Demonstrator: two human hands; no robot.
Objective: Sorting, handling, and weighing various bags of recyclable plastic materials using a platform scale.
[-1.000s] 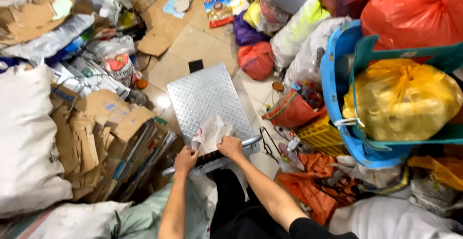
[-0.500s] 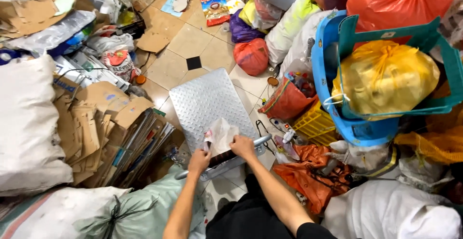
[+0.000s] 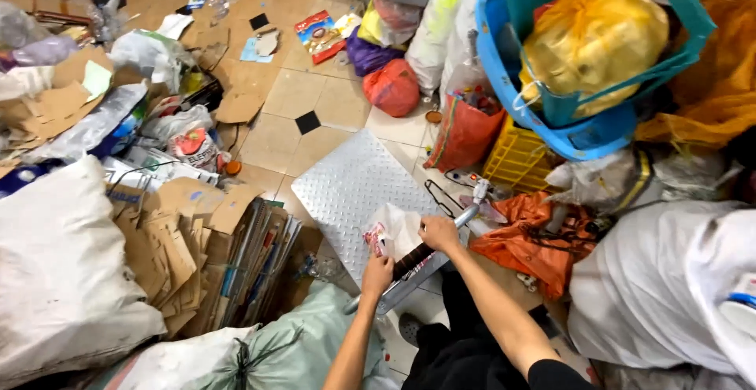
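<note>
Both hands were on the white plastic bag at the near edge of the metal platform: left hand pinching its printed corner, right hand gripping the top. Thin plastic looked likely to tear against the handle bar.

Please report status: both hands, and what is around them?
Left hand and right hand both grip white bag. Bag over metal plate. Cardboard left, orange bag right.
</note>
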